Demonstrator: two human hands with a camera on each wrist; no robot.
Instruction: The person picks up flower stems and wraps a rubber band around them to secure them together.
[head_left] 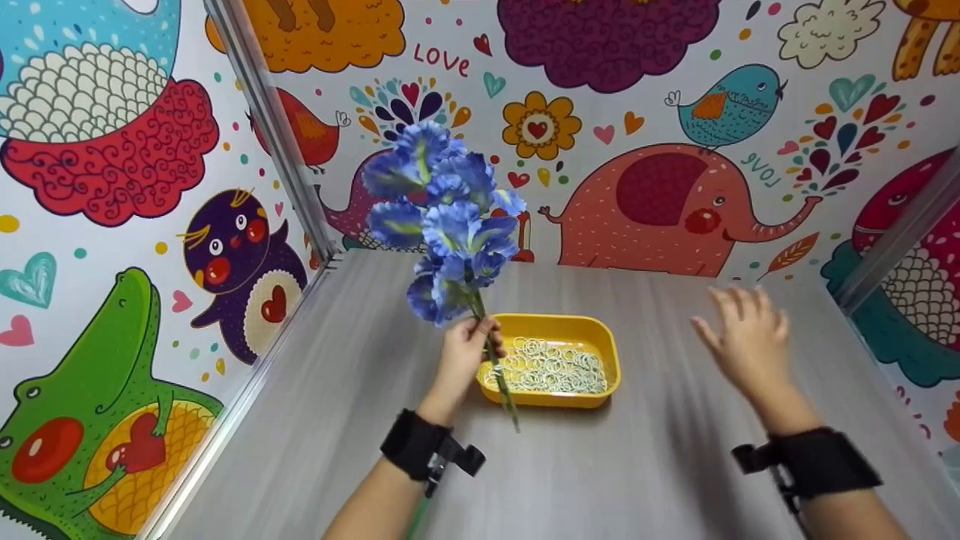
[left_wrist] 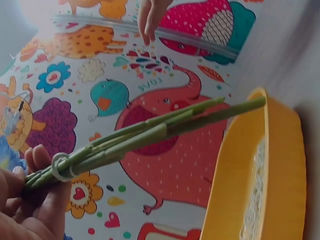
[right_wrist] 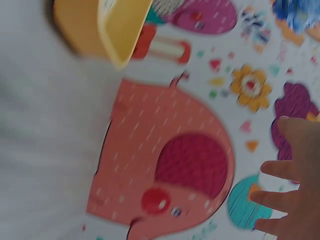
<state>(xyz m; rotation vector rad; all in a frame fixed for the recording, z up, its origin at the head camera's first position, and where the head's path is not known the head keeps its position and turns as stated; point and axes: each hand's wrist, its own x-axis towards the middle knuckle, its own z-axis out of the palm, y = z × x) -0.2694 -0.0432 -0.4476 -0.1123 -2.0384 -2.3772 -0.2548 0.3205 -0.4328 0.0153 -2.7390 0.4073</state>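
My left hand (head_left: 466,352) grips a bunch of blue artificial irises (head_left: 450,217) by its green stems (left_wrist: 150,132). A pale rubber band (left_wrist: 62,167) circles the stems right beside my fingers. The blooms stand up and lean left, while the stem ends point down in front of a yellow tub (head_left: 555,401). Many pale rubber bands (head_left: 555,367) lie loose inside that tub. To the right of it, my right hand (head_left: 750,337) hovers over the table with fingers spread and nothing in it; the right wrist view shows the same spread fingers (right_wrist: 280,200).
The grey table (head_left: 337,450) carries the tub near its middle. Printed panels with cartoon animals enclose it at the back and sides, joined by metal corner posts (head_left: 274,127). Each forearm wears a black wrist strap (head_left: 825,461) with a small camera.
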